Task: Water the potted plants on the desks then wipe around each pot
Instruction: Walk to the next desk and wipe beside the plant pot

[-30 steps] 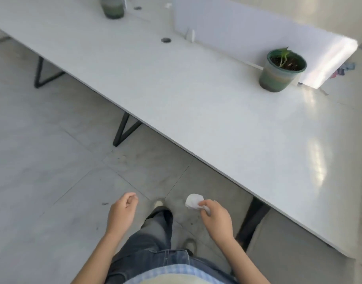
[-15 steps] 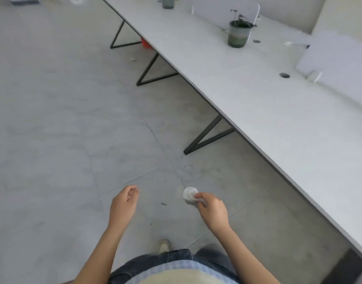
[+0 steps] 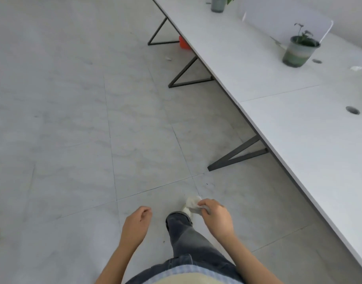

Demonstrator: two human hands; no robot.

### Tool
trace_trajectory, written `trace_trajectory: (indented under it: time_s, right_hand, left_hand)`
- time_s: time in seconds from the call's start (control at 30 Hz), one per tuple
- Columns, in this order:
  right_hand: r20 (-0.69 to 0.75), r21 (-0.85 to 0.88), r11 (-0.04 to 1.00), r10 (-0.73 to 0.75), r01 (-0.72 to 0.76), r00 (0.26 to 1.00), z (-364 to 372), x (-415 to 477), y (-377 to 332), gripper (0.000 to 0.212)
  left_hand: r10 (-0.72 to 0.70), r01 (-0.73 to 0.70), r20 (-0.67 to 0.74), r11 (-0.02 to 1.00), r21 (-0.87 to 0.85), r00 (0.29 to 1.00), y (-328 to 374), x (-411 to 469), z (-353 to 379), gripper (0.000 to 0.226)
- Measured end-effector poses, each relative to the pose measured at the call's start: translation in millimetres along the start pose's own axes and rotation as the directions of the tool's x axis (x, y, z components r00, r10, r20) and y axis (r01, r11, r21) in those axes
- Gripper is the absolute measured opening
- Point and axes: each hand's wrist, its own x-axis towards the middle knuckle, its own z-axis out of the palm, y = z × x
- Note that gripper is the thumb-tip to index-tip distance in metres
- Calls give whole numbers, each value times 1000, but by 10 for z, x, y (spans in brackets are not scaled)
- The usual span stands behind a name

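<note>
Right hand [image 3: 216,219]: low above the floor, fingers curled, pinching a crumpled white wipe [image 3: 193,203].
Left hand [image 3: 137,224]: fingers loosely curled, holding nothing.
Long white desk [image 3: 278,124]: on black angled metal legs, running along the right side.
Grey-green glazed pot with a small leafy plant [image 3: 298,52]: upright on the desk, well apart from both hands.
Second grey-green pot [image 3: 218,4]: farther along the desk, cut off by the top edge.
Pale grey tiled floor [image 3: 73,119]: underfoot.
Orange-red object [image 3: 184,43]: under the desk; kind unclear.
</note>
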Motion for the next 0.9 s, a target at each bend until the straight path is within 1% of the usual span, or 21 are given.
trace_trajectory:
  time_s: [0.13,0.27,0.37,0.47,0.6,0.67,0.8,0.9]
  right_hand:
    - [-35,29,999,-26,27,999,-208,761,-182,27]
    - [-124,43,998,-29,34,992,-554,1521,-315,27]
    - [-158,78,996,-26,39,987,-772,1966,-368,27]
    - [-122,85,996,-8,19,992,-860,2244,-332,26]
    - [-48,65,997,49,-46,998,-925,2490,-172,25]
    - [-65,87,992,93,-87,994,-1029,2682,-130,25]
    - [-118,133,981,157,-141,981,-1232,3110,-101,27]
    - [-117,173,969,198,-177,973,-1347,3468,-115,26]
  left_hand:
    - [26,-24,-33,999,34,999,330,573,-63,13]
    - [54,-50,-70,998,47,996,811,1195,-92,12]
    - [90,-85,-82,995,60,993,1143,1579,-62,14]
    - [79,-75,-65,996,55,995,1360,1859,-4,18]
    - [49,-47,-54,998,32,997,1588,2252,59,11]
    - [62,-61,-30,998,28,998,1776,2514,119,11]
    - [113,-119,80,991,64,990,2162,3028,299,13]
    - [139,-155,144,982,105,980,2449,3463,367,17]
